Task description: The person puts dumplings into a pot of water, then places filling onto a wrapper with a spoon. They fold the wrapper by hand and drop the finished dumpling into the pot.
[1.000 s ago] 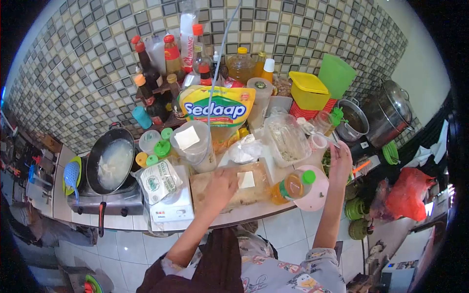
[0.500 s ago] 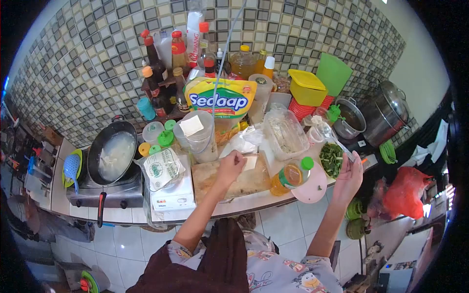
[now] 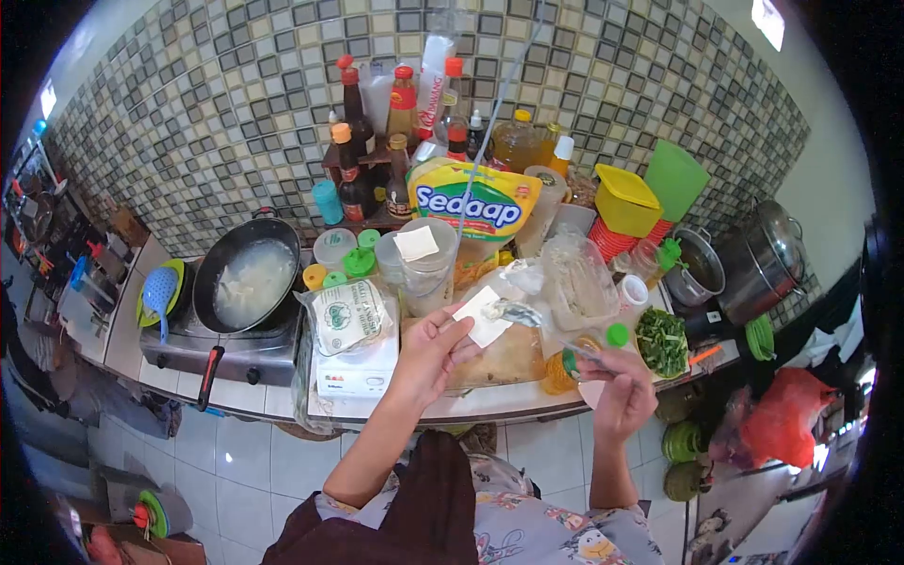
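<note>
Above the wooden board (image 3: 499,363), my left hand (image 3: 431,356) holds a square white wrapper (image 3: 482,318) by its edge. My right hand (image 3: 621,391) grips the handle of a metal spoon (image 3: 521,314), whose bowl, with some pale filling on it, is over the wrapper's right side. A plastic tub (image 3: 576,282) with pale filling stands behind the spoon. More white wrapper (image 3: 417,243) lies on top of a clear container (image 3: 428,281). An oil bottle with a green cap (image 3: 561,370) is left of my right hand.
A black pan (image 3: 250,273) with whitish liquid sits on the stove (image 3: 235,358) at the left. Beside it are a white scale (image 3: 353,375) and a plastic packet. Bottles and a Sedaap pouch (image 3: 480,209) line the back. Chopped greens (image 3: 662,341) and pots stand at the right.
My left hand has lifted the wrapper off the board. My right hand has moved left and down, bringing the spoon over the wrapper. The camera view has shifted.
</note>
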Action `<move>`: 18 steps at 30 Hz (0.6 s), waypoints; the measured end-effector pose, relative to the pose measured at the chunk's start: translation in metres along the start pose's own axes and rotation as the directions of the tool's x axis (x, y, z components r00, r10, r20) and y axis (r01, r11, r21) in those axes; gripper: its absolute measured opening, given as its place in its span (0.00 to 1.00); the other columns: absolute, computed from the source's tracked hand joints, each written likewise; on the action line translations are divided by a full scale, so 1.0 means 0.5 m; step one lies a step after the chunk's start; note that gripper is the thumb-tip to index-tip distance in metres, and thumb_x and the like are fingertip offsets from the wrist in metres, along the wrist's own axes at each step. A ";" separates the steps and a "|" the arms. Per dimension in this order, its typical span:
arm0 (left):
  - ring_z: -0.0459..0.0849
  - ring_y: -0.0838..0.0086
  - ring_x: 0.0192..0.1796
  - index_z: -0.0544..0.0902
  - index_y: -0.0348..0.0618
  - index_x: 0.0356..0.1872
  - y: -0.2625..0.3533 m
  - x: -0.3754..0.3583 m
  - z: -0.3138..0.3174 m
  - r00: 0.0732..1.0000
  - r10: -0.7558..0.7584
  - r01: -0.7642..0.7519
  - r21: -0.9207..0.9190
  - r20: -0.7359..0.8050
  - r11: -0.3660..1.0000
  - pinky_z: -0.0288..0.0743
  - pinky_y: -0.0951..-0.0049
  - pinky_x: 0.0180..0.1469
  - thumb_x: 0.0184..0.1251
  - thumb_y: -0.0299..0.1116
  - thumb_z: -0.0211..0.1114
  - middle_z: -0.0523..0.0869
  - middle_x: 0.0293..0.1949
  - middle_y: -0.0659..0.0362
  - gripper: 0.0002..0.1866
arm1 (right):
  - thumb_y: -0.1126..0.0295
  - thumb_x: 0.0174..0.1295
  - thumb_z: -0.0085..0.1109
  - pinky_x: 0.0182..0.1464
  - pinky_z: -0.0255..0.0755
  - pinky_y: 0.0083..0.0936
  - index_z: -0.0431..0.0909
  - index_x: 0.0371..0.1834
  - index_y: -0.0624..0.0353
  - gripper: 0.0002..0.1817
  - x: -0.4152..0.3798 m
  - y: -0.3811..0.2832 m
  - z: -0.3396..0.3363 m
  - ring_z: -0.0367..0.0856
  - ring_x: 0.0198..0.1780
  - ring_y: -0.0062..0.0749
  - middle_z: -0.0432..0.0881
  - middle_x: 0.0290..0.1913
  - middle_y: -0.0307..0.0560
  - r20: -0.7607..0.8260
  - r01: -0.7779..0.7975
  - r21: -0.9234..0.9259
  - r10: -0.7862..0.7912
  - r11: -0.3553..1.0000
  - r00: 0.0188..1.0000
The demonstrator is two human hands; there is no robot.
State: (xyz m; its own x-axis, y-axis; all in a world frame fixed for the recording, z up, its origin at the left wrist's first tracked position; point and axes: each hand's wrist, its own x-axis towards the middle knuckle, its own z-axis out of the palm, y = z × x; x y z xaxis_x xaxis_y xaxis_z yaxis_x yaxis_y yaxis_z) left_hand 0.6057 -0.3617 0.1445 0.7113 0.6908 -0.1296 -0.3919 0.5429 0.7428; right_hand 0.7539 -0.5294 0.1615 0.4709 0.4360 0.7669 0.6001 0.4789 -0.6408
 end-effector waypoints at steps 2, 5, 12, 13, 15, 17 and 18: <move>0.83 0.72 0.40 0.67 0.30 0.52 0.016 -0.015 0.006 1.000 -0.004 0.004 -0.024 0.001 1.000 0.80 0.78 0.41 0.62 0.25 0.55 0.80 0.42 0.52 0.18 | 0.70 0.64 0.43 0.33 0.78 0.27 0.73 0.34 0.71 0.13 0.001 0.001 -0.002 0.81 0.29 0.37 0.79 0.33 0.58 0.064 0.095 -0.047 -0.092 0.994 0.994; 0.82 0.73 0.41 0.69 0.29 0.52 0.032 -0.027 0.008 0.999 -0.030 0.030 -0.044 0.015 0.999 0.80 0.80 0.42 0.63 0.25 0.54 0.80 0.43 0.52 0.17 | 0.68 0.63 0.45 0.29 0.77 0.27 0.75 0.30 0.66 0.13 -0.002 -0.018 0.011 0.81 0.29 0.37 0.79 0.30 0.58 0.211 0.286 -0.172 -0.249 0.943 0.945; 0.83 0.74 0.40 0.71 0.29 0.51 0.031 -0.025 0.005 0.999 -0.041 0.043 -0.084 0.031 0.996 0.80 0.83 0.40 0.63 0.26 0.54 0.81 0.42 0.52 0.16 | 0.79 0.45 0.59 0.30 0.77 0.25 0.78 0.33 0.61 0.09 0.003 -0.015 0.011 0.81 0.32 0.36 0.78 0.37 0.50 0.486 0.616 -0.139 -0.489 0.775 0.725; 0.83 0.74 0.40 0.71 0.29 0.50 0.031 -0.025 0.005 0.999 -0.036 0.039 -0.089 0.029 0.995 0.80 0.83 0.40 0.63 0.26 0.54 0.81 0.42 0.52 0.16 | 0.79 0.45 0.59 0.30 0.77 0.25 0.78 0.33 0.61 0.09 0.004 -0.016 0.009 0.81 0.32 0.36 0.78 0.37 0.50 0.486 0.617 -0.139 -0.489 0.775 0.724; 0.83 0.75 0.40 0.71 0.29 0.50 0.036 -0.026 0.005 0.999 -0.031 0.033 -0.095 0.027 0.995 0.80 0.83 0.40 0.63 0.26 0.54 0.81 0.42 0.53 0.16 | 0.77 0.45 0.59 0.33 0.77 0.22 0.77 0.35 0.60 0.11 0.008 -0.021 0.004 0.80 0.36 0.34 0.78 0.39 0.49 0.570 0.715 -0.148 -0.532 0.684 0.626; 0.83 0.75 0.40 0.71 0.29 0.50 0.040 -0.025 0.002 0.999 -0.027 0.029 -0.102 0.026 0.994 0.80 0.83 0.40 0.63 0.26 0.54 0.81 0.41 0.53 0.16 | 0.77 0.46 0.59 0.34 0.77 0.21 0.77 0.35 0.60 0.11 0.009 -0.024 0.001 0.80 0.37 0.34 0.77 0.40 0.48 0.603 0.747 -0.164 -0.533 0.645 0.593; 0.83 0.74 0.40 0.71 0.28 0.49 0.042 -0.023 0.000 0.999 -0.024 0.026 -0.110 0.023 0.994 0.80 0.82 0.40 0.63 0.25 0.54 0.81 0.42 0.51 0.15 | 0.77 0.46 0.58 0.35 0.77 0.20 0.76 0.36 0.60 0.12 0.010 -0.026 -0.001 0.80 0.38 0.33 0.77 0.40 0.48 0.636 0.777 -0.177 -0.533 0.604 0.559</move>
State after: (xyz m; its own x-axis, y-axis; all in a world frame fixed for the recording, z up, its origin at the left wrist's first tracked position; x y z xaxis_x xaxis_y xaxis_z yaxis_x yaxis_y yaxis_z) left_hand 0.5891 -0.3583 0.1614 0.7338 0.6664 -0.1318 -0.4348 0.6098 0.6626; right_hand 0.7487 -0.5339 0.1736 -0.4676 0.4730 0.7468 0.8428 0.4933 0.2153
